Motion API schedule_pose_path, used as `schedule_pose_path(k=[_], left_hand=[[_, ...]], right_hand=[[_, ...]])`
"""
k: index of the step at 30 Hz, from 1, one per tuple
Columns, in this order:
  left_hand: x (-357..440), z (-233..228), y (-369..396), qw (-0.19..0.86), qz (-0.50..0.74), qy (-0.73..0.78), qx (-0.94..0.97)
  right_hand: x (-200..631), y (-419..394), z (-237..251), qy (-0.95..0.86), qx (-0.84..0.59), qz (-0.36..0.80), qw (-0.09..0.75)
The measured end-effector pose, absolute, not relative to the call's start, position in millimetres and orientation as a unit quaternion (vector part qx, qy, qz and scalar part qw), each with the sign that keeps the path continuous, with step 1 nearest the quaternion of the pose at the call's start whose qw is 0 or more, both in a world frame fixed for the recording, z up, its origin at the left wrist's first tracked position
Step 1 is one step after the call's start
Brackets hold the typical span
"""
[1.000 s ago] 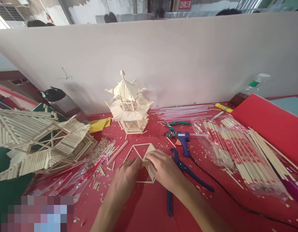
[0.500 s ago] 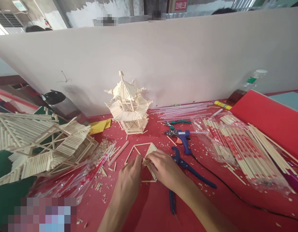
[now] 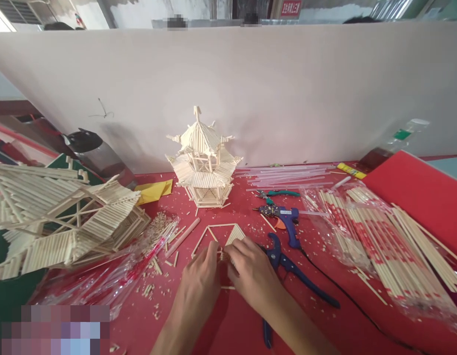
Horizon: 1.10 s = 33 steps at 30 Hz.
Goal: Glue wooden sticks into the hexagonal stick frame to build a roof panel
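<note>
A six-sided frame of thin wooden sticks (image 3: 221, 226) lies on the red tabletop, with one wedge of closely laid sticks (image 3: 235, 233) filling its upper right part. At its middle, my left hand (image 3: 202, 272) pinches the frame with thumb and forefinger. My right hand (image 3: 250, 268) is closed over the wedge from the right, its fingertips meeting those of my left hand. The hands cover the frame's centre and lower right side. Beyond them stands a small stick pagoda (image 3: 204, 177), upright with tiered roofs.
On the right are a blue cutter (image 3: 287, 266), a hot glue gun (image 3: 284, 214), green-handled pliers (image 3: 282, 193) and bagged chopsticks (image 3: 380, 241). Clear glue sticks (image 3: 284, 175) lie along the back. A larger stick building (image 3: 76, 217) and plastic wrap (image 3: 113, 273) occupy the left.
The view has shifted slightly, so most things sit a little farther right and lower. My right hand has moved nearer me, covering more of the frame's right side; both hands stay closed at its centre.
</note>
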State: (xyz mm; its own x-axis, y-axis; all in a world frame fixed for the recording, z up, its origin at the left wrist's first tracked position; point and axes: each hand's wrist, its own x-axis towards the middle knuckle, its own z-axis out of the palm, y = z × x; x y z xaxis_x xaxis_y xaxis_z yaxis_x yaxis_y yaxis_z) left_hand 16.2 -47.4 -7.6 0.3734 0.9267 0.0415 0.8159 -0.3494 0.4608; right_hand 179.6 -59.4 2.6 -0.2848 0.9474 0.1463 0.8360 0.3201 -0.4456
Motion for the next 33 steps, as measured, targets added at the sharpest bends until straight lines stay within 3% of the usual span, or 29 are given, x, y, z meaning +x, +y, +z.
schedule_pose_path(k=[10, 33], left_hand=[[5.9, -0.8, -46.2, 0.259, 0.110, 0.567, 0.774], [4.3, -8.9, -44.0, 0.285, 0.110, 0.554, 0.775]], right_hand=[[177.3, -61.9, 0.9, -0.783, -0.568, 0.149, 0.207], [178.7, -62.5, -2.5, -0.768, -0.575, 0.184, 0.212]])
